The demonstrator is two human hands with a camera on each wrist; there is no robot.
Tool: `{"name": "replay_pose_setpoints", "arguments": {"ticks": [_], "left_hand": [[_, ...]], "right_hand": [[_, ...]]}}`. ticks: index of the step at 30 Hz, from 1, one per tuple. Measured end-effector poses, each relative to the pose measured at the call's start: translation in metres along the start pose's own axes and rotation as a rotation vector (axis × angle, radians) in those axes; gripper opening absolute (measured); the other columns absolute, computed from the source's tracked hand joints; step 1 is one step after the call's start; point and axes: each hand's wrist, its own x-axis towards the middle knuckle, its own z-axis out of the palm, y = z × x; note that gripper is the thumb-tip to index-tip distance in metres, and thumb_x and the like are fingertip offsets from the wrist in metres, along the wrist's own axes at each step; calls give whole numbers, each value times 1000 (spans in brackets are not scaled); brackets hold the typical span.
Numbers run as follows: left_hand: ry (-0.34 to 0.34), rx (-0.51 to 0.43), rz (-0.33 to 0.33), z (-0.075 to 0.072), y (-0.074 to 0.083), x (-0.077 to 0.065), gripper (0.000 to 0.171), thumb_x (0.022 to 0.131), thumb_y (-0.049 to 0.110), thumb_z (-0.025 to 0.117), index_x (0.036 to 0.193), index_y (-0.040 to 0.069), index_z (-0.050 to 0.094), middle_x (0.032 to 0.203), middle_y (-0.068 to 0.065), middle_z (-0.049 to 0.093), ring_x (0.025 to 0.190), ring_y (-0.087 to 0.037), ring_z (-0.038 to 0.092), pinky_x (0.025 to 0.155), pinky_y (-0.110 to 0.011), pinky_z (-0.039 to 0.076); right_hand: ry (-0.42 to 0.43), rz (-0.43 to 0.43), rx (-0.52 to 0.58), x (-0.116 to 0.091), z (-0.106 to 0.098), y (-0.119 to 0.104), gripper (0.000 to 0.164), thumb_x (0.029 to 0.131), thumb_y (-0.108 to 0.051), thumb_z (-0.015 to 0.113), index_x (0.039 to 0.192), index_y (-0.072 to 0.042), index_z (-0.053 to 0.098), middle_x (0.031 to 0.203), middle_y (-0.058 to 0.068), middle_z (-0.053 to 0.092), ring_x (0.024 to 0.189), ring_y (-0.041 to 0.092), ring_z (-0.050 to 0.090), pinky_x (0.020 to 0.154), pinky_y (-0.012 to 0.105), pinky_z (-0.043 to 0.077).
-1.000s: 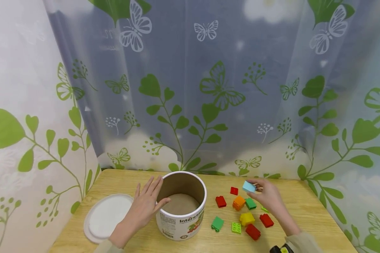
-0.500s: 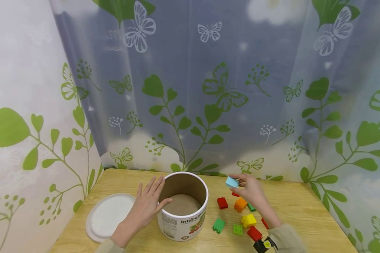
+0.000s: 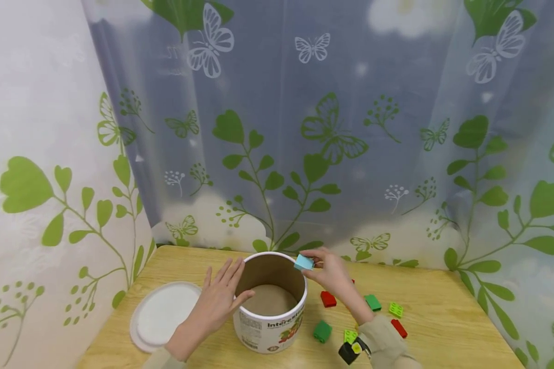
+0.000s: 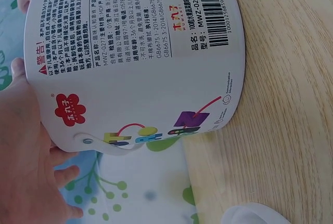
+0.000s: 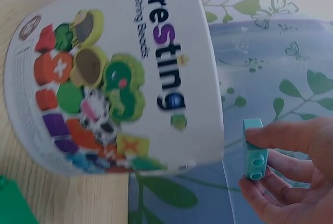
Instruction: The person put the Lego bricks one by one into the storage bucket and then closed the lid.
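Note:
A light blue toy building block (image 3: pixel 303 262) is pinched between the thumb and fingers of my right hand (image 3: pixel 329 271), at the right rim of a round white bucket (image 3: pixel 270 328). Studs show on one side of the block (image 5: pixel 255 154) in the right wrist view. The bucket is uncovered, and the part of its floor in sight is bare. My left hand (image 3: pixel 219 294) lies against the bucket's left rim with fingers spread straight. In the left wrist view, the left hand (image 4: pixel 26 146) is beside the bucket's printed wall (image 4: pixel 140 63).
A round white lid (image 3: pixel 166 312) lies on the wooden table (image 3: pixel 434 302) left of the bucket. Right of it are loose blocks: a red block (image 3: pixel 328 299), a dark green block (image 3: pixel 322 331), a lime block (image 3: pixel 396 309) and others, some hidden by my right arm. A patterned curtain (image 3: pixel 268 128) hangs behind.
My right hand has carried the light blue block left, from above the loose blocks to the bucket's right rim. My left hand keeps its place at the bucket; the head view has shifted slightly.

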Motion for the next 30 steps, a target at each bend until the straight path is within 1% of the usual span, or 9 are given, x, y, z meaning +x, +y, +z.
{"name": "replay_pose_setpoints", "arguments": {"ticks": [4,9,11,14,19,24,27,30], "left_hand": [[4,6,1,-1,1,0,77,102,54,52,157,2,36,164,-12,32,152,-35,26,119,-67,13],[10,2,2,-1,1,-1,77,102,56,48,156,2,37,163,-12,33,152,-35,26,119,-68,14],[9,2,0,-1,1,-1,76,103,55,47,156,2,37,163,-13,34,152,-35,27,119,-68,14],[7,-4,-5,0,2,-1,73,105,52,46,156,2,37,163,-12,33,152,-35,26,119,-68,13],[2,-4,-13,0,3,-1,66,107,47,44,156,3,37,164,-10,32,153,-33,25,119,-68,13],[-3,10,-11,0,2,-1,65,108,46,43,157,3,37,164,-9,32,153,-31,24,119,-67,13],[-3,11,-9,-1,2,-1,64,108,45,43,157,3,37,164,-10,33,153,-31,25,119,-67,13],[-2,13,-10,-1,2,-1,64,108,45,43,156,3,37,164,-10,33,153,-31,25,119,-67,14]], "right_hand": [[-20,-13,34,9,11,-6,36,83,-1,82,117,-5,75,112,11,66,96,24,67,87,39,59],[-63,-71,65,21,27,-12,35,83,0,81,117,-3,75,109,12,66,95,26,67,86,40,60],[-80,-107,59,25,34,-13,35,82,1,82,116,-1,74,107,12,66,93,27,67,83,39,60],[-109,-131,53,29,43,-14,35,82,1,82,116,1,74,107,14,66,93,28,67,82,39,61],[-143,-141,-5,33,57,-15,36,83,-1,82,118,0,73,107,14,65,93,27,68,79,36,60],[-128,-167,-100,34,66,-13,36,82,-5,84,117,-3,75,103,11,66,86,23,67,73,29,57],[-127,-174,-121,34,70,-11,35,82,-5,84,116,-3,75,103,12,67,87,24,68,74,30,58],[-126,-187,-122,34,72,-9,35,82,-3,83,116,-2,74,106,13,67,92,28,70,78,35,60]]}}
